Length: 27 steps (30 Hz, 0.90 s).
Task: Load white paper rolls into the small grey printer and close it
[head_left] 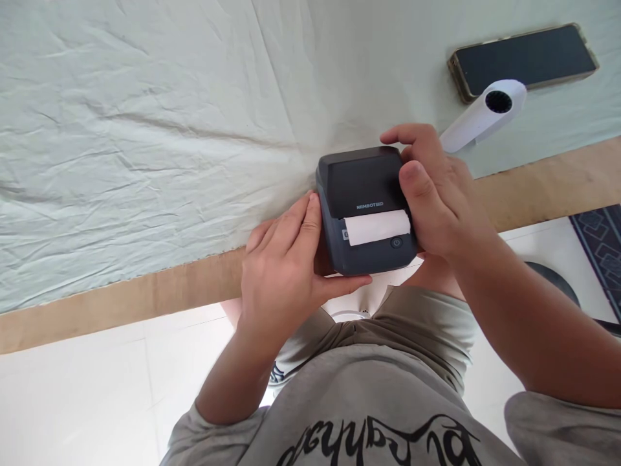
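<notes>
Rumpled cloth (145,129), NIIMBOT printer (363,184) at edge

On my feed, left hand (286,252) and right hand (434,200), thumbs parted from fingers, grip the printer's sides. I judge this steadying; the next move calls for even pressure. Pale paper (378,226) curls over matte, rounded plastic; beyond lie a white tube (468,126) and glossy phone (528,58).

The boxy dark-grey plastic printer (361,178) hides its own underside and some fingers of the right hand (441,204). A curled white paper strip (378,228) partly covers a small pale mark (345,234). A white paper tube (470,123) hides part of a flat black phone (528,58). The view's edges crop the black-lettered grey shirt (373,382) and patterned dark mat (601,252).
</notes>
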### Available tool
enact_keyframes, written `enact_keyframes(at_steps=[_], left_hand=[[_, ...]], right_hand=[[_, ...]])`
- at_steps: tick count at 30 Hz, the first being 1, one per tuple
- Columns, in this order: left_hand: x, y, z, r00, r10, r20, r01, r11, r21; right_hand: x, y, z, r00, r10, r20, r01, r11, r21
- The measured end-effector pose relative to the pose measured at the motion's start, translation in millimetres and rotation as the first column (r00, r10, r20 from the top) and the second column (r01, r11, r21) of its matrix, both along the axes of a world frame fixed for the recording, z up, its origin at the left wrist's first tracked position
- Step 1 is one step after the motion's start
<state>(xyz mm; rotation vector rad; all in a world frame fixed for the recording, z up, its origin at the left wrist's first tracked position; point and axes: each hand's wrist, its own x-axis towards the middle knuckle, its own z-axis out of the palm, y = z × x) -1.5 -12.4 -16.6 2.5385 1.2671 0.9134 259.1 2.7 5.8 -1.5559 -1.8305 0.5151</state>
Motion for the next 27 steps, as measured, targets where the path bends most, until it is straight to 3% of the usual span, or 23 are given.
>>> enact_keyframes(at_steps=[12, 20, 23, 27], left_hand=[[1.3, -0.4, 11.3, 0.999, 0.003, -0.038, -0.004, 1.000, -0.026], [-3.1, -1.2, 15.2, 0.989, -0.059, 0.138, 0.080, 0.986, -0.149], [-0.8, -1.8, 15.8, 0.996, -0.021, 0.087, 0.028, 0.997, -0.078], [2.3, -2.3, 12.8, 0.998, -0.018, 0.064, 0.022, 0.998, -0.053]], right_hand=[[1.5, 0.5, 2.2, 0.998, 0.063, 0.002, -0.063, 0.996, -0.060], [17.6, -2.4, -0.9, 0.988, 0.115, -0.107, -0.124, 0.989, -0.083], [18.3, -3.3, 10.5, 0.987, 0.072, -0.141, -0.087, 0.990, -0.107], [4.0, -1.4, 43.4, 0.998, -0.027, -0.058, 0.024, 0.998, -0.052]])
